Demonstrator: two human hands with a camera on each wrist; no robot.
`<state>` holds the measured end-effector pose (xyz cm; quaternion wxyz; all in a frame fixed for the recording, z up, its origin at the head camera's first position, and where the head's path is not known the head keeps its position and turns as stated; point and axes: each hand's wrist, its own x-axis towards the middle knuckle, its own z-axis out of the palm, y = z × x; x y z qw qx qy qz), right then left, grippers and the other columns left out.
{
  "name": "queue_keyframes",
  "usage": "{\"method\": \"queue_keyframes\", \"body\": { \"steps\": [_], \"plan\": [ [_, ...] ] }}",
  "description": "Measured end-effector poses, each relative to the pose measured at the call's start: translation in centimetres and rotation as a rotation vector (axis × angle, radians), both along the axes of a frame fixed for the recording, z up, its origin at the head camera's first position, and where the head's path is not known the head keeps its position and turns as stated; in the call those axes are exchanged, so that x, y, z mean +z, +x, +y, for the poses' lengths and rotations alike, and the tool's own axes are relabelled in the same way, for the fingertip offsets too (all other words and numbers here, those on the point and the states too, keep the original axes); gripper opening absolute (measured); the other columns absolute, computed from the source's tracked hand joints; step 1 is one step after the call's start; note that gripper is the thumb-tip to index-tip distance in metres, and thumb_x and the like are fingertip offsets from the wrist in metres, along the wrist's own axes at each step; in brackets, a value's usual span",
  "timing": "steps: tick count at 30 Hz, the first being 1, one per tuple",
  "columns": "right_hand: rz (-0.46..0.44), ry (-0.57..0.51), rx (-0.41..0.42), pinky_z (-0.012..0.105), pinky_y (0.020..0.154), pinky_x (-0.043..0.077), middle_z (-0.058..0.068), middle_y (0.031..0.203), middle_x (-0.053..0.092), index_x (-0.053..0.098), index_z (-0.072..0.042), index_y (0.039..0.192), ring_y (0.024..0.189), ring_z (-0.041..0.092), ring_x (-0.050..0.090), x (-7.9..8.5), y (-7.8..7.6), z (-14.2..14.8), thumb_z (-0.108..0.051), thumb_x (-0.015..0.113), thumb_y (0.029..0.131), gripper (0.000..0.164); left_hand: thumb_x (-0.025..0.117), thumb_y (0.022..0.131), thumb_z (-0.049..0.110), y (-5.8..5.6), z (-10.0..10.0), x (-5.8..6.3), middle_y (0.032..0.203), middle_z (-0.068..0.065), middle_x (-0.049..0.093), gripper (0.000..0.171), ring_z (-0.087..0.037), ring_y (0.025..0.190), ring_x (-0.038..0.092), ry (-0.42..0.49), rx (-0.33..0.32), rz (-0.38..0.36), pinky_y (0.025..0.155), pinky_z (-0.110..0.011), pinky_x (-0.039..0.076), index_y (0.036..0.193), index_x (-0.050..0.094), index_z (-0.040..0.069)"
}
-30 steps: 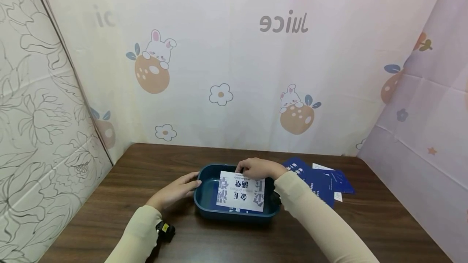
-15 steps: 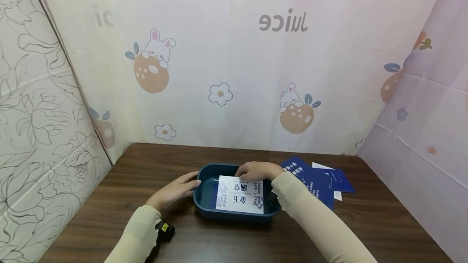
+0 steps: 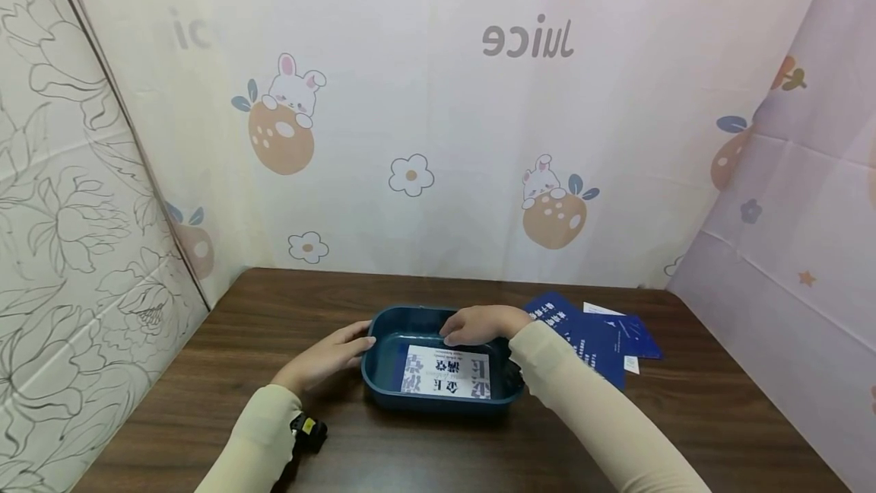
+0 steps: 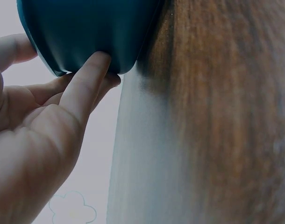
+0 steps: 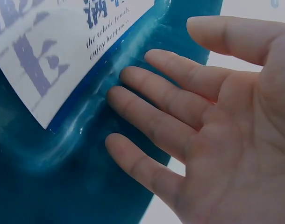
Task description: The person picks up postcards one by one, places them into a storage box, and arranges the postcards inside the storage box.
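Observation:
A dark teal plastic basin stands on the table. My left hand holds it by its left end, thumb at the rim and fingers against the outer wall; the left wrist view shows the fingers on that wall. Inside lies a white card with blue and greyish-purple Chinese characters, on top of a blue card whose edge shows in the right wrist view. Over the basin's far right part is my right hand, fingers apart and slightly bent, holding nothing. Its fingertips are beside the card's edge.
Several blue and white printed cards lie overlapping to the right of the basin, partly behind the right sleeve. A black wrist device sits at the left wrist. The brown wooden table meets a patterned curtain at the back.
The white card has gone lower into the basin and now lies flat, and my right hand has let go of it. The left hand stays at the basin.

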<state>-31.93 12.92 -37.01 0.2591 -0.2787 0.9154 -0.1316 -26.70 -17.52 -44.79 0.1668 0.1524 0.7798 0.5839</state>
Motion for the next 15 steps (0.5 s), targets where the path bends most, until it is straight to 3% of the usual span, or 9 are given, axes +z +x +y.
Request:
{"method": "queue_keyframes", "body": {
  "steps": [7, 15],
  "plan": [
    [0.011, -0.006, 0.035, 0.051, 0.107, 0.042, 0.000, 0.137, 0.059, 0.063, -0.018, 0.137, 0.125, 0.024, 0.052, 0.7, 0.1, 0.8, -0.035, 0.057, 0.102, 0.040, 0.052, 0.105, 0.037, 0.0, 0.0, -0.1, 0.155, -0.022, 0.037, 0.064, -0.039, 0.133, 0.049, 0.005, -0.002, -0.002, 0.109, -0.056, 0.037, 0.156, 0.031, 0.004],
    [0.058, -0.070, 0.012, 0.052, 0.105, 0.043, 0.000, 0.138, 0.059, 0.061, -0.018, 0.138, 0.128, 0.025, 0.052, 1.8, 0.7, 2.1, -0.035, 0.056, 0.102, 0.040, 0.053, 0.105, 0.039, 0.0, 0.0, 0.0, 0.154, -0.021, 0.039, 0.064, -0.038, 0.130, 0.052, 0.000, 0.007, -0.001, 0.109, -0.058, 0.036, 0.155, 0.032, 0.005]
  ]
}}
